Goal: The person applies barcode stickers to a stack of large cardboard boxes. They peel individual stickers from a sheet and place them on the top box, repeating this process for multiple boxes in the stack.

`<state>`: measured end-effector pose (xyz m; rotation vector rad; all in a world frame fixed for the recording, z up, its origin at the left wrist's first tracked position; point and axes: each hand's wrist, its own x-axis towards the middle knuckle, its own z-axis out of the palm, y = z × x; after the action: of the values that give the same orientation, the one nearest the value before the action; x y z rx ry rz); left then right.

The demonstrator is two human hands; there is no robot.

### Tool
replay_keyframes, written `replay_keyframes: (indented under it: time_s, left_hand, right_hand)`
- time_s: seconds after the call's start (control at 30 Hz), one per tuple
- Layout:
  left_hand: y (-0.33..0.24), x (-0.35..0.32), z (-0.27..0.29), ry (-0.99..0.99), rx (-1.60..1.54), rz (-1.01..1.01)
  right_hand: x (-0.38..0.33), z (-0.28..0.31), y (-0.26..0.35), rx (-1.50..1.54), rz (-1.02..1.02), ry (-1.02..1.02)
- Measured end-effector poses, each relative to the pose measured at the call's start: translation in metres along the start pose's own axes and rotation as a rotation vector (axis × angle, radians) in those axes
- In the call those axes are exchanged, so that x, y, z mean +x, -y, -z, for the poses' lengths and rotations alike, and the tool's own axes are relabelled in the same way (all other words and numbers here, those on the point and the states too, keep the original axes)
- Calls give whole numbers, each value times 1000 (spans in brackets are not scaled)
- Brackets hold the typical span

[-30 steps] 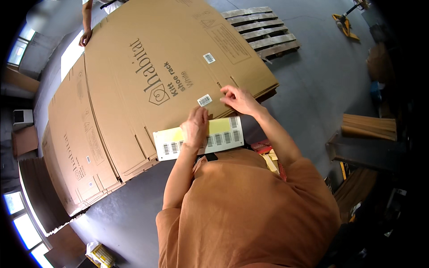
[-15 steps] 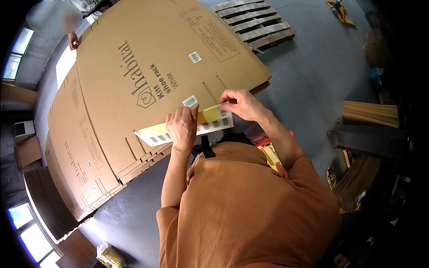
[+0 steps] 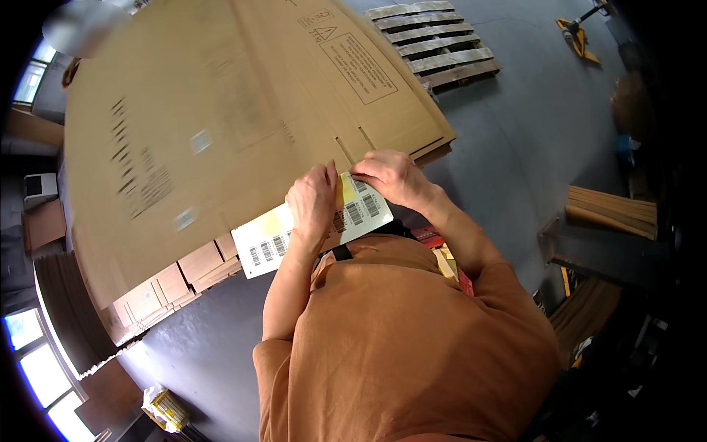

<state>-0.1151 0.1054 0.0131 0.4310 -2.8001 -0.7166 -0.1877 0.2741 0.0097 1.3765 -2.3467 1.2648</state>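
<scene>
A white and yellow sheet of barcode labels (image 3: 261,239) lies between my body and the near edge of the printed flat cardboard carton (image 3: 258,169). My left hand (image 3: 312,202) is closed over the middle of the sheet, thumb up. With fingertips pinched together, my right hand (image 3: 396,179) grips the sheet's upper right corner; whether a single label is between those fingers is hidden. The carton carries dark print, two slots near its right end and two small white labels, one close to the near edge. Its left half is blurred.
Beneath the carton lies a stack of flat cardboard (image 3: 199,264). Another person's hand (image 3: 71,72) is at its far left edge. A wooden pallet (image 3: 438,40) lies on the grey floor beyond. Bundled cardboard strips (image 3: 611,210) stand at the right, beside a dark metal beam (image 3: 589,241).
The top carton has swung and slid left across the stack, covering the left-hand pile. My hands have drawn the label sheet slightly down and tilted it, showing more barcodes.
</scene>
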Motion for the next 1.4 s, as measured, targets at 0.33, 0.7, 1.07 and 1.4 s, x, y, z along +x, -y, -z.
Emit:
replay_keyframes:
  time_s: [0.33, 0.7, 1.07, 1.4]
  left_hand:
    - [0, 11, 4, 134, 17, 30]
    - [6, 18, -9, -125, 98, -370]
    - [6, 34, -11, 36, 166, -126]
    - [46, 69, -81, 172, 34, -213]
  right_hand:
    - [6, 4, -6, 77, -72, 101]
    - [9, 4, -13, 170, -133, 79]
    - [24, 3, -20, 194, -48, 17]
    - [161, -17, -153, 83, -117, 456]
